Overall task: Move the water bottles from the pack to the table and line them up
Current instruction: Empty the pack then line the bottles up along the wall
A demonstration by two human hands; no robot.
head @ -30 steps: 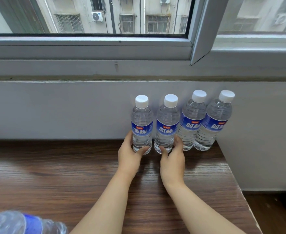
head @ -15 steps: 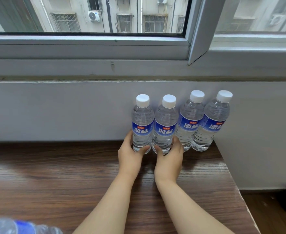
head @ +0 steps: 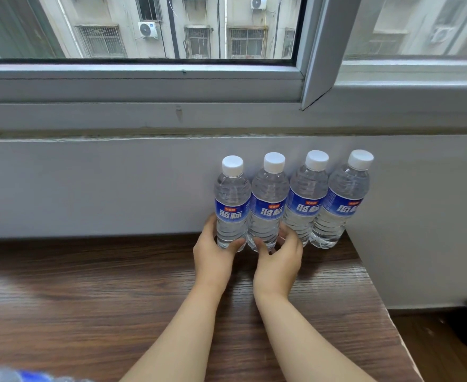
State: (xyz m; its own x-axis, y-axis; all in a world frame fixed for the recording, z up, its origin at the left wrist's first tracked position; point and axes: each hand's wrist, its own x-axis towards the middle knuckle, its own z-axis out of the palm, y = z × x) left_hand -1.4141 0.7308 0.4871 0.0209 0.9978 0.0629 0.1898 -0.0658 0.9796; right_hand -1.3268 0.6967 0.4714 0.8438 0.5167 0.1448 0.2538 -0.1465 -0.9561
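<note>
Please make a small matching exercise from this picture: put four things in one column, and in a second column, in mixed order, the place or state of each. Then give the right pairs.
Things
1. left hand
2. right hand
3. bottle at the right end of the row
4. pack

Places or states
A. at the bottom left corner of the view, only partly seen
B. grips the base of the second bottle from the left
C. stands near the table corner, no hand on it
D. grips the base of the leftmost bottle

Pairs: 1-D, 2-B, 3-C, 4-A
</note>
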